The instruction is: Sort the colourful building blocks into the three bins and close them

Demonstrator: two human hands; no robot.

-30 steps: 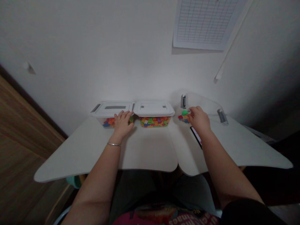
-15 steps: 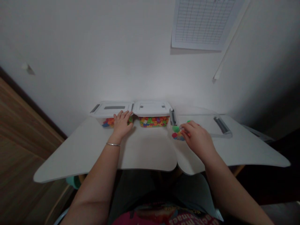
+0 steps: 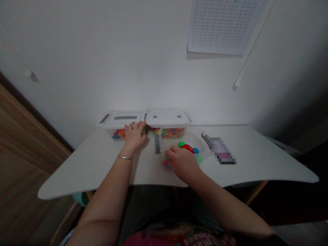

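Observation:
My left hand (image 3: 135, 135), fingers spread, rests against the front of a lidded box (image 3: 124, 119) on the left, which holds colourful pieces. My right hand (image 3: 183, 162) is closed on the near rim of a lidless clear plastic box (image 3: 201, 142) with grey clips. Inside that box are a green ball (image 3: 181, 144), a red patterned toy (image 3: 188, 148) and a blue piece (image 3: 195, 150). Part of its contents is hidden behind my right hand. Just behind stands a second white-lidded box (image 3: 167, 118) filled with small bright pieces.
The white tabletop (image 3: 256, 164) has curved front corners and meets the wall at the back. A pixelated patch (image 3: 222, 151) covers something right of the clear box. A printed grid sheet (image 3: 217, 27) hangs on the wall. Wooden furniture (image 3: 23, 150) stands at the left.
My right hand and the clear box have moved left and nearer to me, now in front of the middle box. The pixelated patch has appeared at the right. My left hand has stayed put.

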